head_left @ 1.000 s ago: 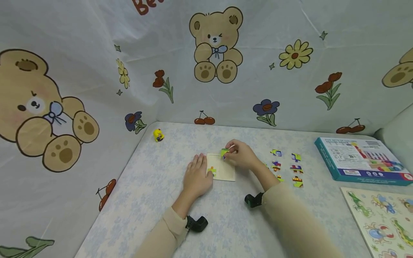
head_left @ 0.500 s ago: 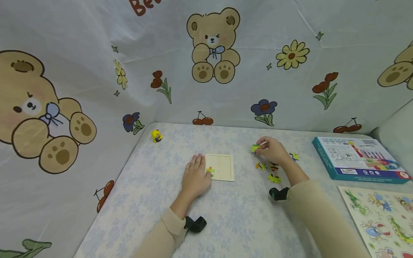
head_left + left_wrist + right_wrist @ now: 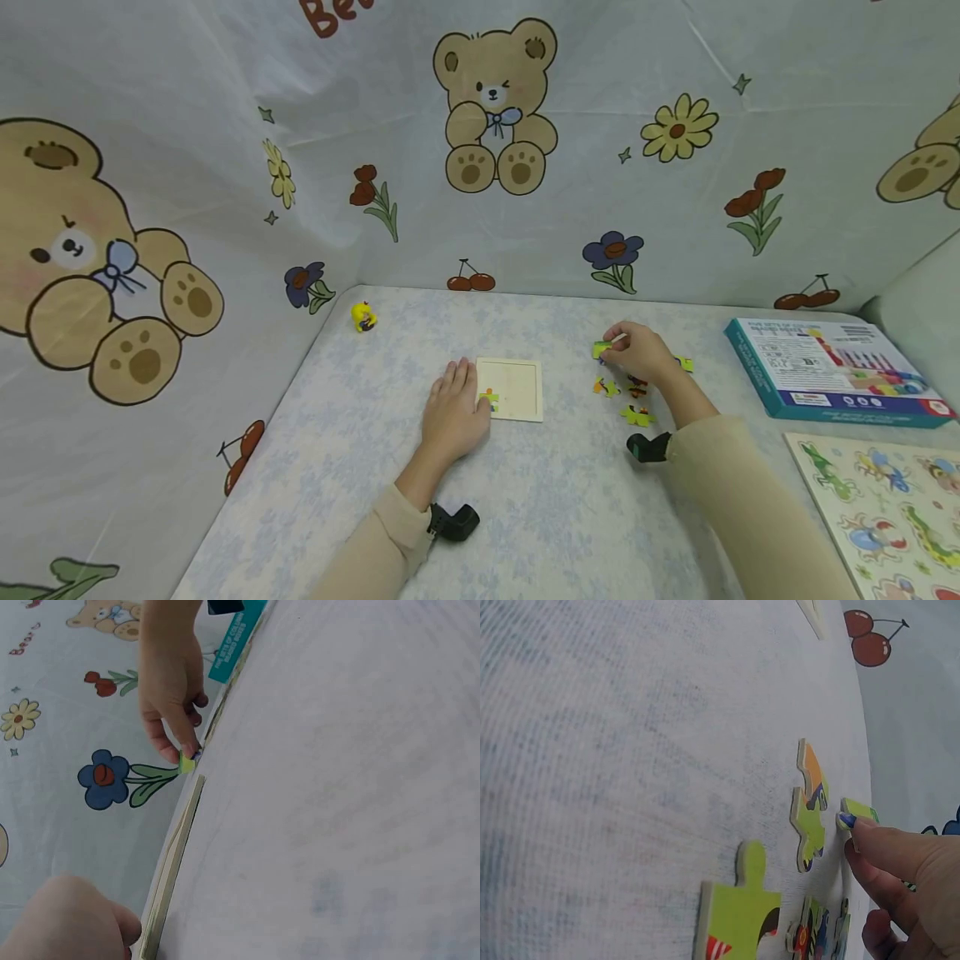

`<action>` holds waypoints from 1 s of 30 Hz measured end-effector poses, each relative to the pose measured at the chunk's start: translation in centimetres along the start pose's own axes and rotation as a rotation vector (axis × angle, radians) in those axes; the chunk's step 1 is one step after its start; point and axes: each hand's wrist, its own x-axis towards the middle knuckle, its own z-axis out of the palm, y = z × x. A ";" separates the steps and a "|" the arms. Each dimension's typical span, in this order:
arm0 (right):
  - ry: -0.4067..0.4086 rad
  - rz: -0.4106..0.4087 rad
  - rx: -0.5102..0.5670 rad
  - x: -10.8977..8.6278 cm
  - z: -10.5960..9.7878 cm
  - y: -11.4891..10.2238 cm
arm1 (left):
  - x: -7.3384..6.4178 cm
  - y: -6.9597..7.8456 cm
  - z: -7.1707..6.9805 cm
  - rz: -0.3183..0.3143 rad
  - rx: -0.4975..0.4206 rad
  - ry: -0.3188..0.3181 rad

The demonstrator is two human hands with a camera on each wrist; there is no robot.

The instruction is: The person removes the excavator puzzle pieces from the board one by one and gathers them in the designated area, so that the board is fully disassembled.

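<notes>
My left hand [image 3: 454, 412] lies with straight fingers along the left side of a square wooden puzzle tray [image 3: 517, 363], thumb at its lower left. Inside the tray, by that thumb, is a green and orange puzzle piece [image 3: 489, 397]. To the right of the tray, my right hand [image 3: 641, 354] pinches a mostly green puzzle piece [image 3: 860, 808] with a blue patch between thumb and fingers, low over the table. Loose puzzle pieces lie just below this hand, among them an orange and green one [image 3: 606, 387] and a green one [image 3: 637, 415]; the wrist partly covers others.
A teal-edged box [image 3: 840, 371] lies at the right back of the table. In front of it is a board with insect pictures [image 3: 885, 500]. A small yellow toy [image 3: 363, 317] stands at the back left, near the bear-printed cloth wall [image 3: 420, 225].
My right hand has moved from over the tray to the loose pieces on the right, still pinching the green puzzle piece. My left hand stays at the tray.
</notes>
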 end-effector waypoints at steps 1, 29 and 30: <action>0.000 0.000 -0.006 0.0 0.0 0.0 | 0.0 0.0 0.0 -0.001 0.003 -0.001; 0.013 -0.212 -0.036 -1.6 2.9 -3.9 | -0.1 0.1 -0.2 0.005 0.061 0.005; 0.007 -0.227 -0.023 -1.7 3.3 -4.2 | -0.1 0.1 -0.2 0.005 0.061 0.003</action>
